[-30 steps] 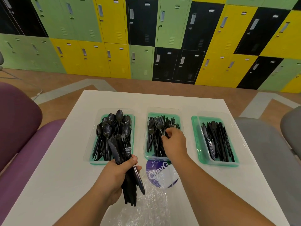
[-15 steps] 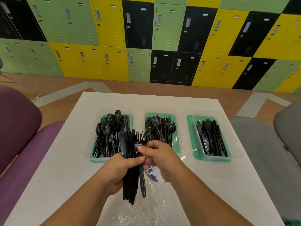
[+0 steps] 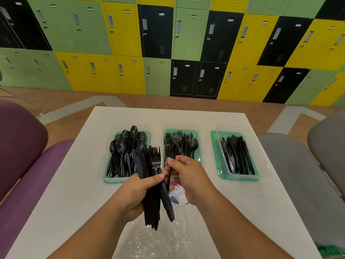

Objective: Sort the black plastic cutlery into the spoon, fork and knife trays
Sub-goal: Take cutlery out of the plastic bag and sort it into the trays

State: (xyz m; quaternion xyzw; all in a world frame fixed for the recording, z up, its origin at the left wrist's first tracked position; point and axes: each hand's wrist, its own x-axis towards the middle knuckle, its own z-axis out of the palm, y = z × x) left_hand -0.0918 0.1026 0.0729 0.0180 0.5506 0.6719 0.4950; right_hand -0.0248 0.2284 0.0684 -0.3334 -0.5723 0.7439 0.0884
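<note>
My left hand (image 3: 137,195) grips a bunch of black plastic cutlery (image 3: 152,184), forks and knives upright, above the table's near middle. My right hand (image 3: 188,176) pinches one thin black piece (image 3: 169,174) just right of the bunch; which kind of utensil it is cannot be told. Three green trays stand in a row behind: the spoon tray (image 3: 110,179) on the left, the fork tray (image 3: 199,157) in the middle, the knife tray (image 3: 216,161) on the right, each holding several pieces.
The white table (image 3: 74,193) carries a crumpled clear plastic bag (image 3: 160,238) with a purple label under my hands. Purple seats (image 3: 22,165) flank the left side, grey seats (image 3: 308,174) the right. Coloured lockers line the far wall.
My right hand left the fork tray, came back to the bunch in my left hand and now pinches one piece, drawing it a little to the right. The left hand held still.
</note>
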